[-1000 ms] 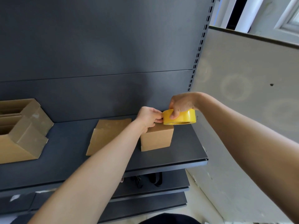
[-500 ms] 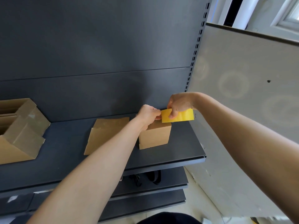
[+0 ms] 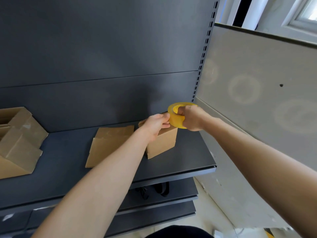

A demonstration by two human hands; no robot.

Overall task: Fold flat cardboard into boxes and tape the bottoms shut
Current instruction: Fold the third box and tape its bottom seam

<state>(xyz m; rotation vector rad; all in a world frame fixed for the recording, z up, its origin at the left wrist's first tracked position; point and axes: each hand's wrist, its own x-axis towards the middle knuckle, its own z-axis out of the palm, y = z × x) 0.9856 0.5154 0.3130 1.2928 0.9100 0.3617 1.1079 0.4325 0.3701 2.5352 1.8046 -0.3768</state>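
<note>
Taping step: the right hand (image 3: 192, 119) grips the yellow tape roll (image 3: 176, 121) (fingers through its core), and the left hand (image 3: 155, 125) pinches its 9 o'clock edge, just above the folded box (image 3: 163, 143) on the shelf (image 3: 188, 162). Next, likely, draw tape out over the box.

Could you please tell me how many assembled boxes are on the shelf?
3: right box at the shelf's right end; upper box and lower box piled at its left end; more may be cut off.

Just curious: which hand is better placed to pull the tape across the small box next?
Probably right hand: it grips the tape roll above the small box; left hand pinches the roll's edge.
</note>
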